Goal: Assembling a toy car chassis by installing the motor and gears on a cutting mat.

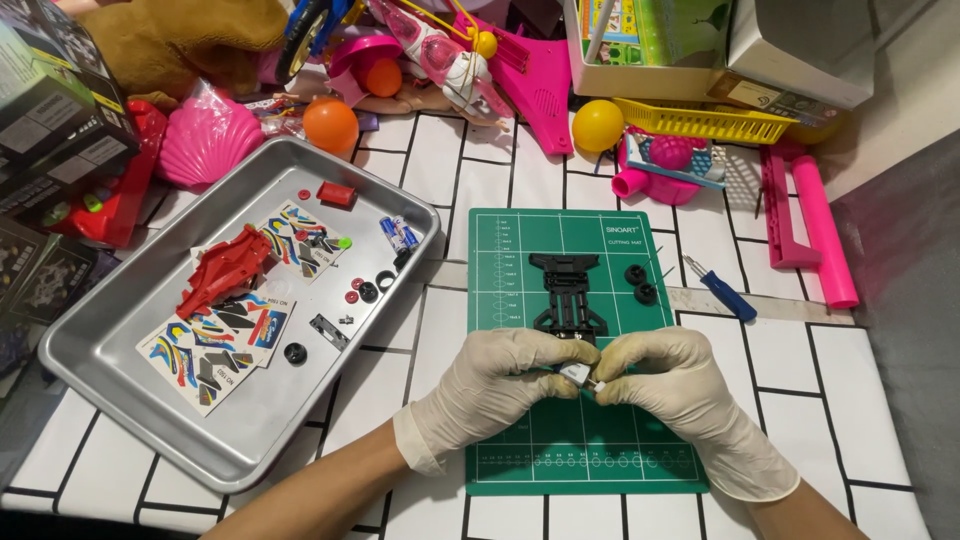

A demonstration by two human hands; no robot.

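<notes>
Head view: both my gloved hands met over the green cutting mat (590, 455), near its middle. My left hand (490, 385) was curled narrow, fingertips pinched on a small white part (575, 374); my right hand (672, 385) was closed around the same part from the other side, with a thin white pin sticking out between the two. The part sat in the air just above the mat, right at the near end of the black car frame (567, 290), which lay flat on the mat. Judging by that, the build looked early: frame bare, no wheels on it. Two black wheels (640, 282) sat loose on the mat's right edge, and a blue screwdriver (722, 290) lay just off the mat on the tiled table (860, 390). Most of the kit was in the metal tray (120, 370) to the left: red car body (225, 268), sticker sheets (215, 345) unused, a small red block (337, 194), more black rings (370, 290) and a blue-and-silver motor (398, 233). So my read was body, stickers, wheels and motor all left to fit. Bright plastic toys (440, 60) cluttered the far edge, well apart from the work.
</notes>
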